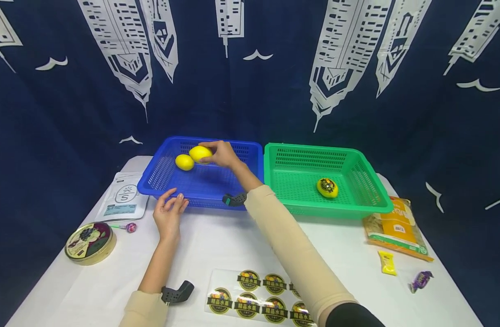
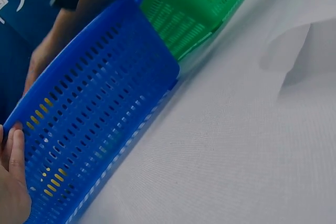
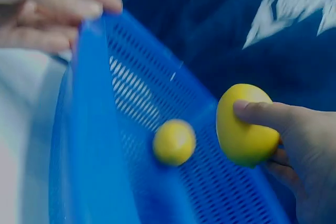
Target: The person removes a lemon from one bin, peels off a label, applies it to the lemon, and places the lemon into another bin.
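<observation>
In the head view my right hand (image 1: 223,154) holds a yellow lemon (image 1: 200,154) above the left part of the blue basket (image 1: 217,200). The right wrist view shows the thumb pressed on the near side of this lemon (image 3: 244,135). Another lemon (image 1: 185,162) lies inside the blue basket, just left of the held one. My left hand (image 1: 168,215) is at the basket's front rim. Its fingertips reach over that rim in the right wrist view, while the left wrist view shows a digit of the hand (image 2: 13,177) against the outer wall.
A green basket (image 1: 335,210) adjoins on the right, containing a lemon with a sticker (image 1: 327,187). Round stickers on a sheet (image 1: 229,277) lie in front. At left are a white pouch (image 1: 125,195), lollipop (image 1: 131,227) and round tin (image 1: 90,245); at right, a snack bag (image 1: 398,227) and wrapped candies (image 1: 387,263).
</observation>
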{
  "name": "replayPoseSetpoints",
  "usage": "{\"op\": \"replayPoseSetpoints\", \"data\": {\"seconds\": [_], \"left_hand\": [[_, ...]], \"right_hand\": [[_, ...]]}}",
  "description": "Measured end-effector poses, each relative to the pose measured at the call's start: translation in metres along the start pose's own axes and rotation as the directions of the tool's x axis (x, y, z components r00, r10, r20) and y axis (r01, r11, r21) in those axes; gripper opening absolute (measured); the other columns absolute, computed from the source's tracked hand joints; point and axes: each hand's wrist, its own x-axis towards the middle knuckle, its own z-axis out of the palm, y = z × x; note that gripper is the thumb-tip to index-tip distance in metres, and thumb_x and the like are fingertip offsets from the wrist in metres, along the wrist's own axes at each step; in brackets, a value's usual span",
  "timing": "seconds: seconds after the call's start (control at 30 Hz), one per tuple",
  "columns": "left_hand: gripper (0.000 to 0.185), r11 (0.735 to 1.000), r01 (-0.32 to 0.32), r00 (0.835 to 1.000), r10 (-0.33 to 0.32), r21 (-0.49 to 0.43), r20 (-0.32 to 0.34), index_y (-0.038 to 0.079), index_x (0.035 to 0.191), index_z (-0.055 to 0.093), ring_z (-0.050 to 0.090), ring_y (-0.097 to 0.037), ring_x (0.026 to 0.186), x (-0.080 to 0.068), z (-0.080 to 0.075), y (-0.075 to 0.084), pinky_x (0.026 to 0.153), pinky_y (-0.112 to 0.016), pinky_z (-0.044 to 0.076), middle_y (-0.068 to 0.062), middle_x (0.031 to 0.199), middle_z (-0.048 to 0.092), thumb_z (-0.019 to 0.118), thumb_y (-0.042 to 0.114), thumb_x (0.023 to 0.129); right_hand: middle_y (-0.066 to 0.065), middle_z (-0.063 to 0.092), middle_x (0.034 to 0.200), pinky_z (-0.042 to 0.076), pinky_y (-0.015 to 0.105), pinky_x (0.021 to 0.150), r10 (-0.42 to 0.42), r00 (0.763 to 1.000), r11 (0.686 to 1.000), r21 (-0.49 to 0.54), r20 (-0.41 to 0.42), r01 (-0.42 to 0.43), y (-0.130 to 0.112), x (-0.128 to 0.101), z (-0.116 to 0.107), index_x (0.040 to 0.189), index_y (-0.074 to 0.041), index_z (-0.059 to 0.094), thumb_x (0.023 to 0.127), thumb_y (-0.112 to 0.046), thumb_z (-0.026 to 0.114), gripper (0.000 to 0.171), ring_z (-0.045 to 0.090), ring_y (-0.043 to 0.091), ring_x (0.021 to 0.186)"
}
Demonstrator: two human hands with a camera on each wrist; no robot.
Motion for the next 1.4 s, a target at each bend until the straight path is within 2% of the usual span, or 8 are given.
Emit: {"op": "replayPoseSetpoints", "data": {"seconds": [0.2,0.4,0.5,0.6,0.77,1.0,1.23,1.4], "left_hand": [[0.031,1.000,0.002,1.000,-0.003,0.007,0.016,-0.005,0.114,0.054,0.067,-0.015,0.072,0.001,-0.003,0.004,0.078,-0.031,0.054,-0.005,0.071,0.063,0.063,-0.001,0.085],[0.032,1.000,0.003,1.000,-0.003,0.020,0.028,-0.005,0.114,0.054,0.067,-0.016,0.073,0.002,-0.003,0.009,0.078,-0.031,0.054,-0.005,0.072,0.063,0.064,0.001,0.085],[0.031,1.000,0.005,1.000,-0.006,0.028,0.024,-0.004,0.114,0.054,0.067,-0.016,0.073,0.002,-0.003,0.010,0.078,-0.031,0.054,-0.005,0.071,0.063,0.064,0.001,0.085],[0.030,1.000,0.003,1.000,-0.004,0.031,0.021,-0.004,0.113,0.055,0.067,-0.016,0.072,0.002,-0.004,0.011,0.078,-0.031,0.054,-0.005,0.070,0.063,0.064,0.001,0.085],[0.029,1.000,-0.003,1.000,0.002,0.018,0.018,-0.003,0.112,0.056,0.068,-0.018,0.073,0.003,-0.006,0.011,0.077,-0.032,0.054,-0.007,0.071,0.064,0.064,0.000,0.084],[0.030,1.000,-0.012,1.000,0.012,0.010,0.029,-0.003,0.112,0.056,0.068,-0.019,0.073,0.006,-0.007,0.007,0.077,-0.032,0.054,-0.007,0.071,0.064,0.064,0.001,0.084],[0.031,0.999,-0.004,1.000,0.003,0.044,0.025,-0.004,0.113,0.055,0.068,-0.019,0.074,0.004,-0.006,0.002,0.077,-0.032,0.054,-0.008,0.073,0.063,0.064,0.002,0.084],[0.035,0.998,0.002,0.998,-0.006,0.057,0.069,-0.004,0.117,0.053,0.068,-0.019,0.075,0.002,-0.006,0.001,0.078,-0.033,0.054,-0.007,0.074,0.064,0.064,0.004,0.085]], "right_hand": [[0.004,0.062,0.118,0.051,0.019,0.081,-0.141,0.985,0.978,0.142,-0.095,0.153,-0.036,-0.049,-0.038,0.122,-0.011,0.061,0.073,-0.021,0.080,0.054,0.061,0.011,0.098],[0.010,0.061,0.118,0.051,0.027,0.087,-0.234,0.964,0.952,0.172,-0.128,0.254,-0.051,-0.138,-0.069,0.119,-0.003,0.062,0.072,-0.013,0.080,0.051,0.058,0.018,0.109],[0.008,0.062,0.117,0.050,0.027,0.088,-0.229,0.965,0.960,0.134,-0.125,0.245,-0.038,-0.181,-0.072,0.118,-0.005,0.062,0.071,-0.015,0.081,0.051,0.058,0.018,0.109],[0.003,0.063,0.116,0.049,0.029,0.089,-0.197,0.973,0.979,0.024,-0.117,0.201,-0.025,-0.222,-0.067,0.118,-0.010,0.063,0.071,-0.019,0.081,0.051,0.058,0.018,0.108],[0.001,0.063,0.116,0.047,0.040,0.092,-0.112,0.986,0.992,-0.065,-0.125,0.104,-0.004,-0.272,-0.047,0.117,-0.015,0.064,0.068,-0.024,0.083,0.053,0.057,0.022,0.110],[-0.003,0.064,0.114,0.045,0.040,0.095,-0.061,0.986,0.997,-0.057,-0.155,0.053,0.014,-0.304,-0.021,0.115,-0.017,0.065,0.065,-0.026,0.084,0.054,0.057,0.017,0.109],[0.003,0.064,0.112,0.046,0.040,0.094,-0.082,0.988,0.991,-0.114,-0.130,0.068,0.023,-0.314,-0.007,0.115,-0.014,0.065,0.066,-0.025,0.084,0.054,0.058,0.020,0.105],[0.003,0.063,0.112,0.047,0.038,0.093,-0.083,0.987,0.992,-0.106,-0.135,0.069,0.029,-0.318,-0.005,0.116,-0.013,0.065,0.066,-0.024,0.084,0.055,0.059,0.021,0.104]]}}
